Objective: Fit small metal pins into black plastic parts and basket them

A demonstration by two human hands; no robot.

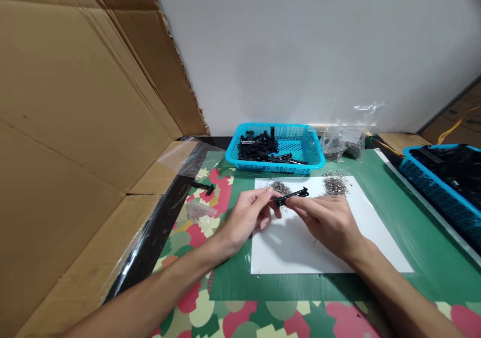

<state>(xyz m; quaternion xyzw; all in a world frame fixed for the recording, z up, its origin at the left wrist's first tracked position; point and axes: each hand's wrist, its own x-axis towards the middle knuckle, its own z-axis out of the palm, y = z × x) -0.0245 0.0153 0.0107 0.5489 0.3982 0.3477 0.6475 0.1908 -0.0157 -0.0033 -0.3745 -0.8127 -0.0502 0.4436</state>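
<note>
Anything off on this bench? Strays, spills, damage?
One black part lies left of the middle blue basket, apart from the similar ones inside. Cardboard panel has a ragged edge, possibly torn. Tiny specks sit off the white sheet's near edge; can't identify them.

Both hands, left [246, 215] and right [330, 220], hold a black plastic part [292, 196] above a white sheet [330, 248] on the worktop [424, 228] — two piles of small metal pieces [335, 185] lie along the sheet's far edge. Towards the worktop's far edge stands a blue basket [275, 167] of black parts [259, 146] — clear bags [343, 142] sit just right of it.
</note>
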